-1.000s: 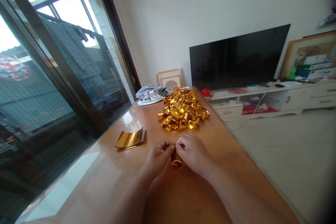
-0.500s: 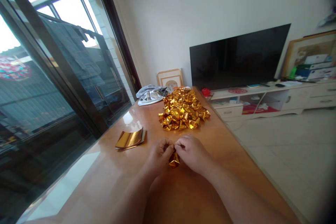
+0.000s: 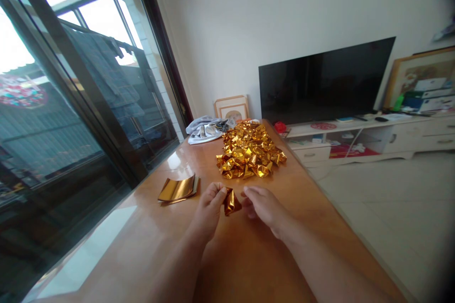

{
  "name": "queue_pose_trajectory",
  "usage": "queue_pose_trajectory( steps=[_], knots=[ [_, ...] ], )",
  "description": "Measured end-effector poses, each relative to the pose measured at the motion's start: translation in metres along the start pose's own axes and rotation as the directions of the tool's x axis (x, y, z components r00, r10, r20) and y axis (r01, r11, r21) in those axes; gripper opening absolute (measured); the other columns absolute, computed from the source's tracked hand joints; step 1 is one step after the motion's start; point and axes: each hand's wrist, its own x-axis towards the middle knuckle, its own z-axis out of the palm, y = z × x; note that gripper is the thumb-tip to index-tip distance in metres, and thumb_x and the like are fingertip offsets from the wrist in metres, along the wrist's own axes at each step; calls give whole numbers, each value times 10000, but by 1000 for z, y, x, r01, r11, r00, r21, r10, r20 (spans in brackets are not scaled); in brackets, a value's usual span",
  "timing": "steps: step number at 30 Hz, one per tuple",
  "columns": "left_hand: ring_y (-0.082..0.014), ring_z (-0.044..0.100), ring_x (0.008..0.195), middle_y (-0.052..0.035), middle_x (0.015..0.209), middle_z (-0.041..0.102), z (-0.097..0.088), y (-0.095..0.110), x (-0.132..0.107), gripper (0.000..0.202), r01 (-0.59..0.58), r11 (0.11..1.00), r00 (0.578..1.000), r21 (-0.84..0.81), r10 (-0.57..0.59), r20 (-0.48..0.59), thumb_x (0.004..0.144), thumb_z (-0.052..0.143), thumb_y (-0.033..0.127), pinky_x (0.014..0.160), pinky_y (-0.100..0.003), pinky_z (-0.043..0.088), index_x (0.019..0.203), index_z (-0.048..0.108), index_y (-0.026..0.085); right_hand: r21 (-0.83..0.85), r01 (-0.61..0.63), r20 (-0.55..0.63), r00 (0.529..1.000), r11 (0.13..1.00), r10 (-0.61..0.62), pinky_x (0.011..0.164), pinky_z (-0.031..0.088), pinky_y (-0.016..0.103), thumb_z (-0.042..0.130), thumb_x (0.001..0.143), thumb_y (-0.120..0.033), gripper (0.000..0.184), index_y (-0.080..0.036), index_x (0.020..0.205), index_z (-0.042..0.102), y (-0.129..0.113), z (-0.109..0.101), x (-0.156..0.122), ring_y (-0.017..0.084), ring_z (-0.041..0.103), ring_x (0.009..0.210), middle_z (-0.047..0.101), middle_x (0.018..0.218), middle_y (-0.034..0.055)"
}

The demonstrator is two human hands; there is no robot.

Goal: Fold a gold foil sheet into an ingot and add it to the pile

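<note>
Between the thumb and fingers of my left hand [image 3: 212, 203] is a folded piece of gold foil paper [image 3: 232, 202], its free end pointing right and down. My right hand [image 3: 261, 206] is just to the right of it, apart from the foil, its fingers loosely curved with nothing visible in them. Beyond both hands lies a heap of folded gold foil pieces [image 3: 250, 151]. A stack of flat gold foil sheets [image 3: 177, 189] with curled edges rests to the left of my left hand.
The wooden table [image 3: 142, 241] runs away from me. At its far end are a grey-white cloth bundle [image 3: 206, 130] and a framed picture [image 3: 232, 106]. A television [image 3: 327, 80] stands on a white cabinet [image 3: 401, 139] at the right. A glass sliding door [image 3: 71, 104] is on the left.
My right hand has let go of the foil and moved slightly right. The foil piece, pinched by both hands before, is now in my left hand alone and turned more sideways.
</note>
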Motion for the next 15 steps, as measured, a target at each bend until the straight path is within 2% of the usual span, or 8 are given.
queue_pose_trajectory(
  steps=[2, 5, 9, 15],
  knots=[
    [-113, 535, 599, 28, 687, 575, -1, -2, 1, 234, -1, 1000, 1000, -18, 1, 4, 931, 591, 395, 578, -226, 438, 860, 516, 184, 176, -151, 121, 984, 973, 131, 616, 511, 295, 431, 970, -485, 375, -168, 981, 632, -1, 4, -3, 171, 641, 661, 684, 814, 66],
    [-110, 533, 627, 25, 723, 573, -3, -7, 3, 219, -53, 998, 999, 40, 53, 1, 935, 595, 383, 620, -236, 451, 877, 528, 183, 298, -207, 229, 963, 932, 141, 624, 528, 278, 487, 956, -387, 280, -157, 974, 646, -3, 6, -7, 140, 640, 627, 704, 813, 75],
    [-137, 563, 741, -2, 800, 600, -5, -9, 4, 172, -154, 957, 987, 244, 160, -2, 931, 597, 337, 702, -260, 462, 882, 568, 175, 315, -175, 168, 978, 933, 127, 577, 502, 220, 587, 882, -272, 128, -163, 889, 652, -3, 4, -5, 100, 606, 604, 704, 824, 53],
    [-151, 549, 731, -15, 800, 597, -7, -5, 0, 126, -250, 803, 962, 541, 268, 48, 905, 595, 271, 679, -270, 437, 834, 623, 171, 203, -82, 60, 996, 976, 72, 514, 444, 205, 600, 854, -316, 160, -170, 794, 624, -4, 1, -4, 119, 591, 600, 660, 714, 21]
  ],
)
